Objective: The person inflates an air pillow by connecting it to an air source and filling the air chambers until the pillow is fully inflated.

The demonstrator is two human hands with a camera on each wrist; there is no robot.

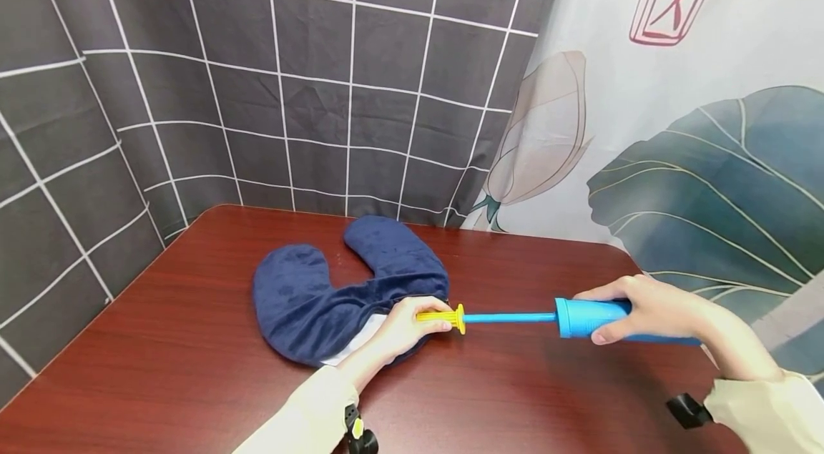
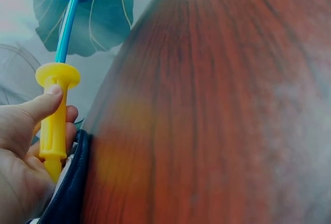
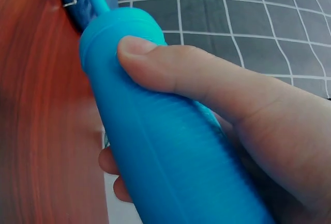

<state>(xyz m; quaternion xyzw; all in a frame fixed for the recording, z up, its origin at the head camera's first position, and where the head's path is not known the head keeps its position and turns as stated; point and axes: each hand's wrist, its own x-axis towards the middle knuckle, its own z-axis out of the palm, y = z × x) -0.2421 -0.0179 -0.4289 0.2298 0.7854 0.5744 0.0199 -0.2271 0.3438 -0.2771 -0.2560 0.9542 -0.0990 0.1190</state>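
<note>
A blue hand air pump (image 1: 589,318) is held level above the table, its thin blue rod (image 1: 508,318) drawn out toward the left. My right hand (image 1: 659,307) grips the pump's ribbed barrel, thumb along it near the collar in the right wrist view. The flanged yellow end piece (image 2: 54,115) of the rod is in my left hand (image 1: 408,325), thumb pressed on its side and fingers curled behind. Under and beside that hand lies a navy U-shaped neck pillow (image 1: 290,297), its zipper open and white lining (image 1: 357,339) showing.
The reddish-brown wooden table (image 1: 161,368) carries the pillow. A dark grid-patterned curtain (image 1: 309,104) stands behind it, and a white cloth with leaf and flower prints (image 1: 605,104) hangs at the right. Black wrist devices (image 1: 687,411) sit at both cream sleeves.
</note>
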